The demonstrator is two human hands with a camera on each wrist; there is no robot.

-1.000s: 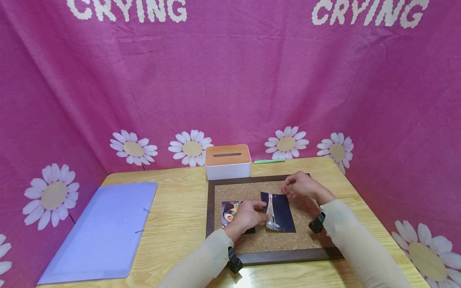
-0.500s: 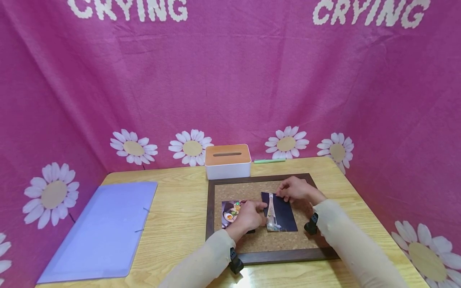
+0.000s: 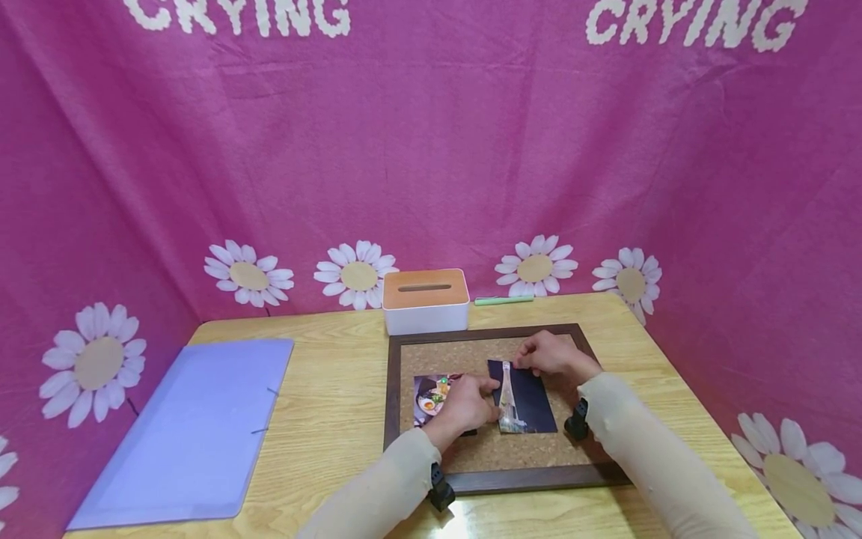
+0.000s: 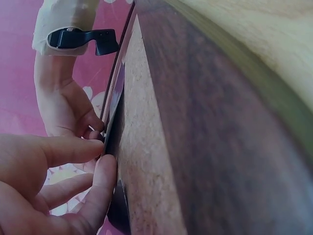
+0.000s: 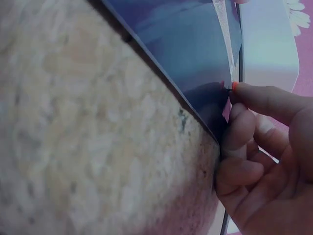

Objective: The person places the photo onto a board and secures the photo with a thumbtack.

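A dark photo of a lit tower [image 3: 533, 404] lies on a framed corkboard [image 3: 518, 452]. My right hand [image 3: 552, 355] pinches a small red-headed push pin [image 5: 234, 86] at the photo's upper edge; the pin's dark point meets the photo in the right wrist view. My left hand [image 3: 466, 403] presses the photo's left edge with thumb and forefinger, the tips a little apart. Beneath that hand, partly hidden, is a food photo [image 3: 428, 397] showing a bowl with an egg. In the left wrist view the left fingers [image 4: 80, 149] extend to the photo's edge, with the right hand [image 4: 68, 110] beyond.
Behind the board stands a white tissue box [image 3: 426, 322] with a wooden lid. A green pen-like stick [image 3: 503, 301] lies to its right at the table's back edge. The table's left side holds a translucent blue folder [image 3: 182, 434]. Pink daisy-printed cloth [image 3: 431, 150] surrounds the table.
My right hand has moved left and slightly down, from the photo's upper right corner to its upper edge. The photo's lower edge has shifted slightly right. The left hand has stayed nearly still.
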